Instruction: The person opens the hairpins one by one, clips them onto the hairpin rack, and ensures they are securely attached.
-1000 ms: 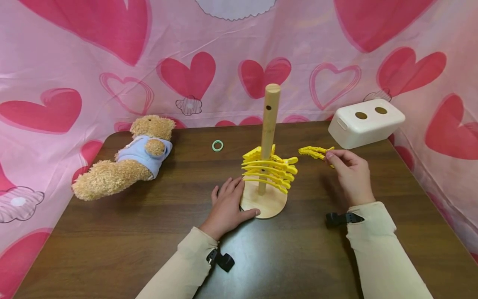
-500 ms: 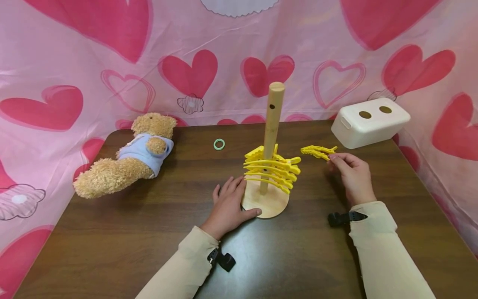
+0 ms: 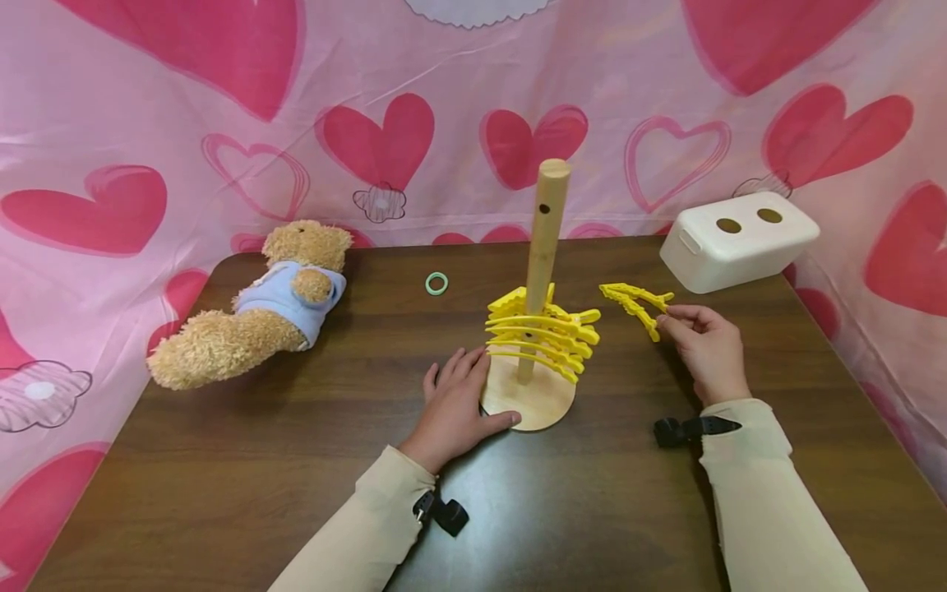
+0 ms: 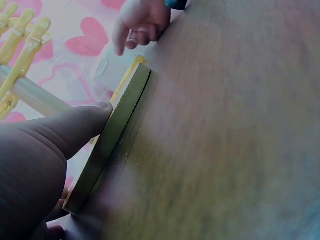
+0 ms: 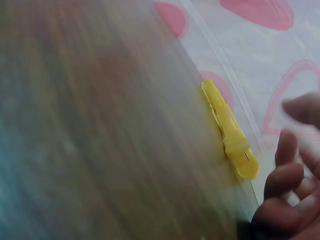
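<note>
My left hand (image 3: 457, 407) lies against the left side of a round wooden base (image 3: 528, 403), fingers extended, with the thumb (image 4: 85, 125) resting over its edge. From this base rises a wooden post (image 3: 546, 234) bearing several long yellow clips (image 3: 543, 341). To the right, yellow clip parts (image 3: 632, 298) lie in a V, points toward the post. My right hand (image 3: 706, 349) is beside their right ends, fingertips close to them and bent. In the right wrist view a yellow clip (image 5: 230, 132) sits apart from the loosely bent fingers, which hold nothing there.
A white box (image 3: 740, 242) with two round holes stands at the back right of the brown table (image 3: 333, 493). A mint-green ring (image 3: 436, 284) lies behind the left hand. A teddy bear (image 3: 284, 288) in a blue top lies at the left. Pink heart-printed cloth surrounds the table.
The right fingers have come off the yellow clip parts, whose V now spreads wider with both right ends showing. The left hand stays on the base; the head view has shifted slightly.
</note>
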The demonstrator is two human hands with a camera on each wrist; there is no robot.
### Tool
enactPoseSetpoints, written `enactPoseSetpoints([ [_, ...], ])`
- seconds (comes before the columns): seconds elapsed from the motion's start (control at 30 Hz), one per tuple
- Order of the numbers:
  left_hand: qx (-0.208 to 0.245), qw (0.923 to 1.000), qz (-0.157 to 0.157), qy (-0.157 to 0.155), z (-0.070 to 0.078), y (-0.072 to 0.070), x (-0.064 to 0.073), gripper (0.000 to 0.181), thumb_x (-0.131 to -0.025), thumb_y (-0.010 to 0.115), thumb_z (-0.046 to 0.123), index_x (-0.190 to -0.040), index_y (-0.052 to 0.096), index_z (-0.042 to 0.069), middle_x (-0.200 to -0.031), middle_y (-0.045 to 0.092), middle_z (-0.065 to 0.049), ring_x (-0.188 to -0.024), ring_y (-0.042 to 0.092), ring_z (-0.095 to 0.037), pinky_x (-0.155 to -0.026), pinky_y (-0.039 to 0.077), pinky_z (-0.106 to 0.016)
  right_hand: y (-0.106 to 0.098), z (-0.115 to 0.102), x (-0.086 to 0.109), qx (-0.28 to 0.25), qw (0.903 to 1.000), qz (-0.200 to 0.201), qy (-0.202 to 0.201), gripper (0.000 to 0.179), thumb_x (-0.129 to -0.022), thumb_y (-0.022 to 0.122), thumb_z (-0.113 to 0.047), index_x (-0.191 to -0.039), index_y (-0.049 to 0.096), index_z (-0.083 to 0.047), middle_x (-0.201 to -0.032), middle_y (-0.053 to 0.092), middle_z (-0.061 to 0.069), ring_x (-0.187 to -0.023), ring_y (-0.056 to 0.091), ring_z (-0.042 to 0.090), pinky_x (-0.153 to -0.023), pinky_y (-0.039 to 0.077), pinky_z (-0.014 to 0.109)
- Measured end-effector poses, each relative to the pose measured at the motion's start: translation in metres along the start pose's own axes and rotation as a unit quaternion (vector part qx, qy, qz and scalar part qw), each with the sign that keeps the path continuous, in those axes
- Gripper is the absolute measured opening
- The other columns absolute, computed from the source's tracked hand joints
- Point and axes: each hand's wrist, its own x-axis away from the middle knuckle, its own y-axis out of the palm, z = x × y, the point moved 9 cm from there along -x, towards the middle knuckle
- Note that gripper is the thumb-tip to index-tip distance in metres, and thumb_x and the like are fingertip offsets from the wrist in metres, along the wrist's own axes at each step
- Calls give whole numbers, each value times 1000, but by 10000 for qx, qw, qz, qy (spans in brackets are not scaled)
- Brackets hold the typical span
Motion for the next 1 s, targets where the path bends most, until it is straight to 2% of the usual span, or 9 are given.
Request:
enactPoseSetpoints([
  [0.07,-1,10000,-1,-4,0,0,0,99,-80,73,65,-157,36,14,-161,33,-6,-151,19,-32,-115,5,-65,-2,2,-2,641,9979,45,86,57,-93,72,-39,-137,57,-6,-90,59,-2,-80,49,18,-63,43,23],
  [0.17,-6,10000,-4,-3,0,1,0,100,-80,73,66,-157,35,15,-161,33,-5,-151,19,-32,-115,6,-64,-1,4,-5,1271,9916,-156,199,67,-91,72,-44,-143,51,-7,-95,58,6,-83,48,22,-65,43,27],
  [0.5,94,9999,-41,-38,0,0,0,100,-80,74,64,-158,35,16,-161,33,-5,-151,18,-32,-115,5,-65,11,2,-9,2096,9741,-785,311,80,-90,75,-42,-146,41,4,-115,53,21,-98,47,33,-76,42,37],
  [0.63,111,9999,-30,-43,2,-1,-2,100,-80,74,65,-158,35,16,-161,32,-6,-151,18,-32,-115,4,-65,9,-1,-9,2330,9674,-933,333,77,-91,73,-40,-145,44,6,-126,51,25,-104,46,37,-81,40,40],
  [0.7,122,9999,-31,-50,2,-1,-1,100,-80,74,65,-157,35,15,-161,32,-6,-151,18,-32,-115,4,-64,10,-1,-8,2336,9673,-942,294,72,-92,72,-39,-144,46,5,-126,52,26,-103,46,37,-80,41,40],
  [0.8,158,9999,14,-61,0,-1,2,100,-79,76,63,-157,37,14,-161,34,-7,-151,18,-33,-115,4,-65,14,-4,-4,2098,9746,-772,112,66,-94,70,-38,-142,49,2,-124,53,24,-102,47,35,-79,42,37],
  [1.0,143,9999,45,-29,1,-2,2,100,-79,76,63,-156,38,13,-160,35,-7,-150,20,-33,-114,5,-65,10,-25,6,1034,9941,128,-310,53,-95,70,-34,-136,57,-3,-117,57,9,-96,50,21,-71,47,16],
])
